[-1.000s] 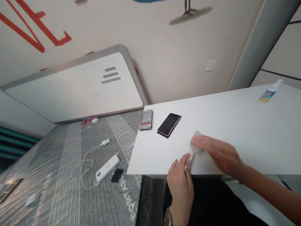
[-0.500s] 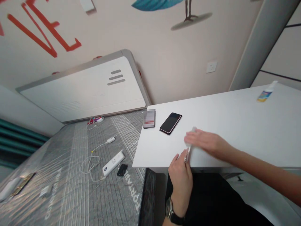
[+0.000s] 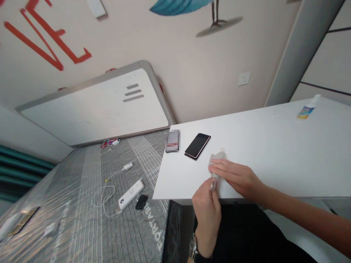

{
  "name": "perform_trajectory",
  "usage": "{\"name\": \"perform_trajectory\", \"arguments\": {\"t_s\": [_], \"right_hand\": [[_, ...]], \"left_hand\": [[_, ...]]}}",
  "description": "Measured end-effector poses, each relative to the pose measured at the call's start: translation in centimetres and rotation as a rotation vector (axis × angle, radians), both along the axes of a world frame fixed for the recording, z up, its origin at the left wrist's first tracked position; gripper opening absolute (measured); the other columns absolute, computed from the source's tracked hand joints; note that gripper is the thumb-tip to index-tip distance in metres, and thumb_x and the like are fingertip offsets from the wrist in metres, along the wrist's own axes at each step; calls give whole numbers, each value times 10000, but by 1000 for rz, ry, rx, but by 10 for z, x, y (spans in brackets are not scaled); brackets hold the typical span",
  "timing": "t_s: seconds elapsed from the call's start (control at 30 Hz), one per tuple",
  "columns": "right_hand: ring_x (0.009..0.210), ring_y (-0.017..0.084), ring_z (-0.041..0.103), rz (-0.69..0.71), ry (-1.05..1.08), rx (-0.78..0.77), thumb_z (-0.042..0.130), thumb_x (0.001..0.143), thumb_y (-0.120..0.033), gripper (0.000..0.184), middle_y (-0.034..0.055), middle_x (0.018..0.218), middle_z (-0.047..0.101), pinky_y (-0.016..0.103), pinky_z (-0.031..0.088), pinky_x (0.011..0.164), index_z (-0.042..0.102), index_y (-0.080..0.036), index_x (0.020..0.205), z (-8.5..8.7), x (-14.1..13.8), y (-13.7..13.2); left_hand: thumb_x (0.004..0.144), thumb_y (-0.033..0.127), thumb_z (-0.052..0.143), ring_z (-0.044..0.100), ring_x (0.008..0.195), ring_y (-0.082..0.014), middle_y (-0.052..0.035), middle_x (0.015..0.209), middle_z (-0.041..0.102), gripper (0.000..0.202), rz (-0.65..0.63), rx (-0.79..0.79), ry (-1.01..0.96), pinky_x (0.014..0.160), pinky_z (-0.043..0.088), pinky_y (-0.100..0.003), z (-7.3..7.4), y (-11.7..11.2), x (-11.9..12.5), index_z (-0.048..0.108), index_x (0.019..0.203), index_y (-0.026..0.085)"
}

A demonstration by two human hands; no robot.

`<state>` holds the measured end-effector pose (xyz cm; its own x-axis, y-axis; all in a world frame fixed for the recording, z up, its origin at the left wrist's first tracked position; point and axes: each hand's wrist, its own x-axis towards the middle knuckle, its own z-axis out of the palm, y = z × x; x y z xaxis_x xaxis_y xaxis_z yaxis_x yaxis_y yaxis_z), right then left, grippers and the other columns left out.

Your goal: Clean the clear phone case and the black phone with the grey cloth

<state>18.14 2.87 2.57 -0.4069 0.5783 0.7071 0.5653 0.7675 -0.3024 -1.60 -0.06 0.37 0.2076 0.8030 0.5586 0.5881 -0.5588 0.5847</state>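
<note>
My left hand (image 3: pixel 206 201), with a watch on its wrist, is closed at the front edge of the white table (image 3: pixel 260 146). From its grip shows the shiny end of a translucent, whitish flat piece (image 3: pixel 214 160) that looks like soft plastic; its kind is unclear. My right hand (image 3: pixel 236 175) lies over the piece, fingers stretched out flat and touching it, hiding part of it. A narrow tip of the piece sticks out past the fingers. Left of my hands, a dark-screened phone (image 3: pixel 197 146) rests on the table.
A blurred-out card or packet (image 3: pixel 172 141) lies at the table's left corner. Far right stands a white-capped bottle (image 3: pixel 308 107). On the plastic-covered mattress (image 3: pixel 82 204) to the left are a white power bank (image 3: pixel 131 193), a small black device (image 3: pixel 141 202) and white cables (image 3: pixel 104 197).
Both hands have shifted slightly left and down in view, with the piece. More of the translucent piece shows around my right fingers. The view itself has also moved a little.
</note>
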Motion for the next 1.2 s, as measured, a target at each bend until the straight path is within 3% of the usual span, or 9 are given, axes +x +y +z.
{"name": "perform_trajectory", "arguments": {"t_s": [0.13,0.2,0.33,0.5,0.63,0.77,0.93,1.07,1.2], "right_hand": [[1138,206,742,-206,276,-194,532,1030,-211,338,57,1252,757,342,604,1039,717,-229,1313,5,-16,-15],[1083,227,763,-261,394,-281,568,1021,-273,299,70,1209,771,345,631,981,754,-219,1248,3,-21,-19],[1070,253,767,-251,551,-384,617,1004,-339,322,85,1222,761,375,646,953,748,-195,1262,1,-26,-19],[1128,243,746,-433,589,-250,609,1015,-307,299,79,1263,751,369,634,991,728,-221,1275,27,-11,-16],[1288,198,660,-209,280,-119,472,1040,-153,351,36,1341,718,400,499,1177,691,-254,1295,45,-3,-19],[1449,191,506,67,-22,29,433,1024,-122,461,30,1434,657,429,297,1303,584,-258,1438,43,1,-24],[1457,178,493,2,-84,113,406,1020,-86,554,48,1439,654,431,324,1287,494,-254,1541,42,6,-18],[1464,174,484,119,-137,120,406,1059,-177,457,42,1415,672,370,326,1287,559,-223,1487,47,5,-15],[1380,154,578,35,-80,137,438,1008,-54,469,27,1329,727,397,374,1263,637,-243,1388,49,16,-6]], "left_hand": [[947,185,676,751,917,-159,-31,992,777,148,12,60,-369,878,604,-278,12,-5,3,697,1090,216],[942,222,694,718,1124,-192,-68,1206,741,219,-29,-46,-473,1020,579,-347,15,-4,10,685,1161,227],[1033,300,551,490,1465,-230,-85,1612,460,277,-164,-262,-491,1219,433,-445,17,5,24,646,1291,262],[1073,361,447,550,1405,-207,-102,1486,591,358,-261,-373,-459,1205,435,-402,23,10,31,534,1404,254],[1076,360,418,615,1293,-204,-112,1380,638,349,-273,-340,-462,1132,477,-381,16,11,38,521,1382,231],[1076,330,360,588,1334,-223,-148,1406,614,382,-294,-254,-469,1137,473,-404,5,11,42,514,1400,199],[1074,316,369,596,1326,-220,-141,1420,613,392,-273,-319,-480,1130,489,-406,9,12,43,495,1429,210],[1068,319,361,603,1322,-232,-129,1405,631,398,-306,-258,-415,1120,503,-409,15,13,42,525,1418,224],[1074,289,364,596,1308,-215,-119,1397,616,369,-248,-259,-401,1136,482,-414,19,15,38,507,1408,227]]}}
